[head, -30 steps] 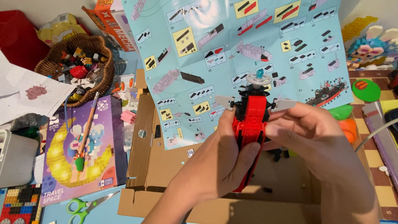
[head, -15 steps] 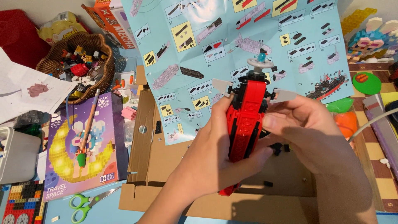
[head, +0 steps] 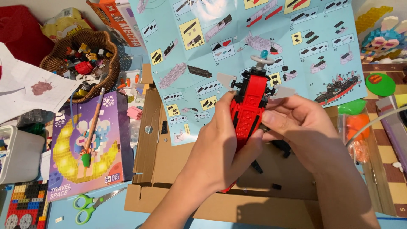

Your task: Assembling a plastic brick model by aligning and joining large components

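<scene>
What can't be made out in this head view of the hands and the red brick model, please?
- Lower end of the red brick model: hidden by the left hand.
- What the right hand fingertips pinch at the model's side: covered by the fingers.
- Small pieces in the basket: too small and jumbled to tell apart.
- Instruction sheet: top cut off by the frame edge.

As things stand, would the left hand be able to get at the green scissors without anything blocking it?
Probably not at once: the left hand is wrapped around the red brick model. The scissors lie uncovered on the blue surface to its left, past the cardboard box.
</scene>
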